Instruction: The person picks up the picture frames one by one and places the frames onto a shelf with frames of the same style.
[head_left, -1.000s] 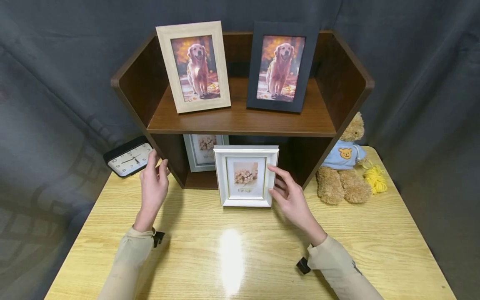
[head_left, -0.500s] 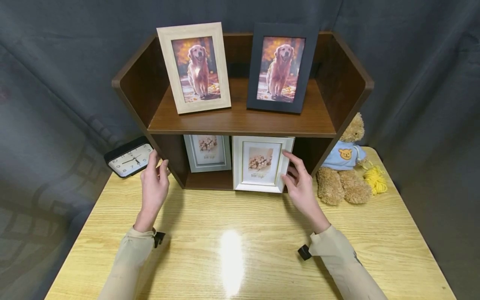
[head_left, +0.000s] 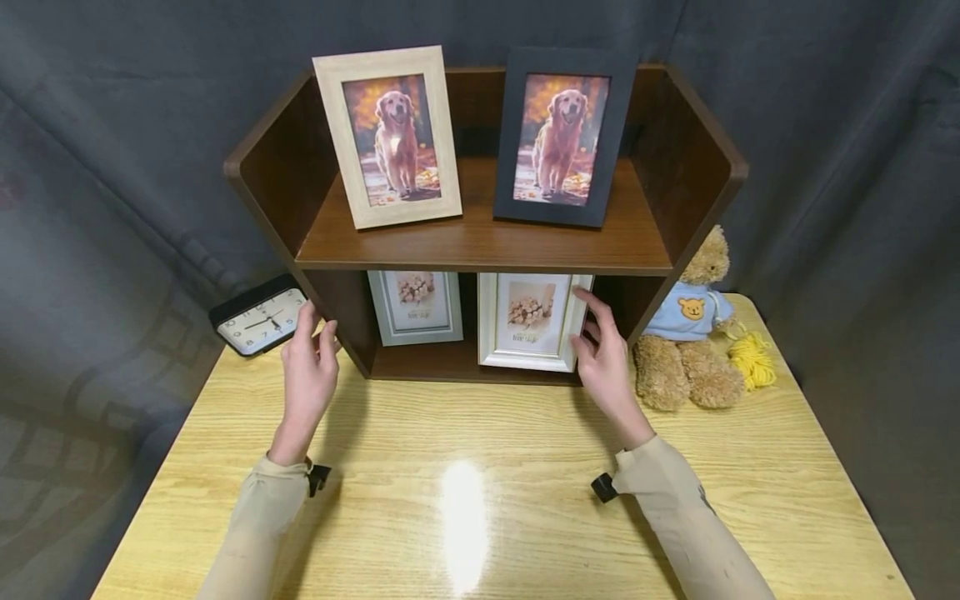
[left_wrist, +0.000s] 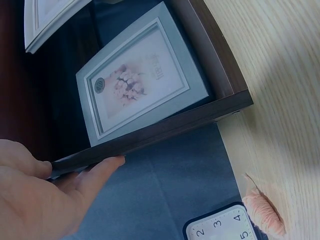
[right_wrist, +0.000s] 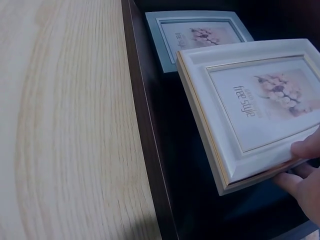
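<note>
My right hand (head_left: pixel 607 367) pinches the right edge of a white picture frame (head_left: pixel 529 321) with gold trim. The frame stands tilted back inside the lower compartment of a dark brown shelf (head_left: pixel 480 246). In the right wrist view, the thumb lies on the front of the white frame (right_wrist: pixel 225 120) and fingers go behind it. My left hand (head_left: pixel 309 375) grips the front edge of the shelf's left side panel, thumb on one side and fingers on the other in the left wrist view. A grey-green picture frame (left_wrist: pixel 140 80) leans in the lower compartment's left part.
On the top shelf stand a cream picture frame (head_left: pixel 333 133) and a black picture frame (head_left: pixel 510 142), both with dog photos. A black-rimmed clock (head_left: pixel 262 321) is left of the shelf. A teddy bear (head_left: pixel 686 333) and yellow yarn (head_left: pixel 752 360) sit at the right.
My right hand has carried the white picture frame from in front of the shelf rightward and back into the lower compartment. The left hand has stayed at the side panel.
</note>
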